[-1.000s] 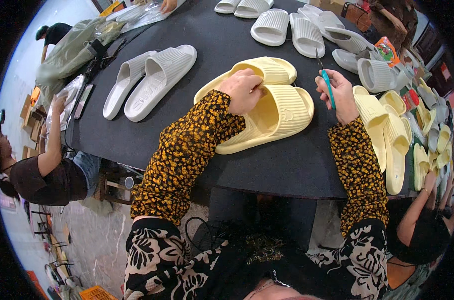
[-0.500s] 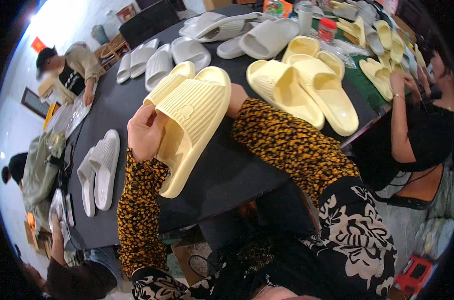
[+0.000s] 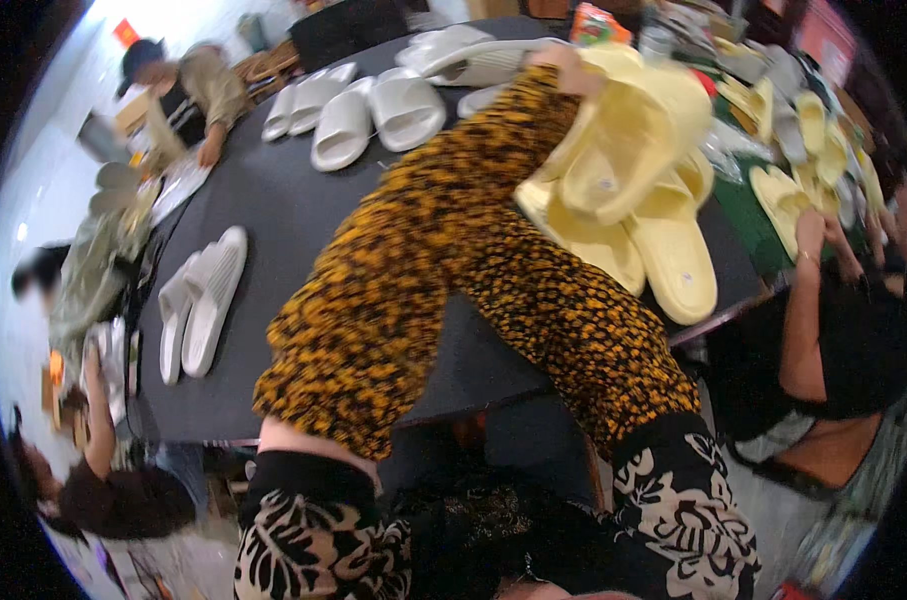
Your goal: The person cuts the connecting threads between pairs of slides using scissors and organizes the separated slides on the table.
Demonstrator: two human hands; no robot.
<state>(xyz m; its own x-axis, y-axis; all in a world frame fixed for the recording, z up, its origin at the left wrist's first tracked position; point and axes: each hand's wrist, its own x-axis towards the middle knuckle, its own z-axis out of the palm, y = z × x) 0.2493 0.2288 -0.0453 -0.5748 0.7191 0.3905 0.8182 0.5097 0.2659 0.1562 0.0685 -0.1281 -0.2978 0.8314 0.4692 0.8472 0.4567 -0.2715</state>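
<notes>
My left arm reaches across to the right. Its hand (image 3: 565,72) is blurred but closed at the edge of a pale yellow slide sandal (image 3: 638,140), which shows its inner sole. The sandal is tilted above other yellow slides (image 3: 681,265) on the dark table and partly covers them. From the lower right my right forearm comes in and passes behind the left sleeve. My right hand is hidden there.
Several white-grey slides (image 3: 408,108) stand along the far side of the table (image 3: 303,250). A grey pair (image 3: 213,300) lies at the left. More slides (image 3: 823,140) cover a green surface at the right, where a person's hand (image 3: 811,232) works. Another person (image 3: 198,95) sits at the far left.
My left hand has swung the yellow slide from the middle of the table to above the yellow slides at the right. My right hand has gone behind the left sleeve. The view has shifted slightly.
</notes>
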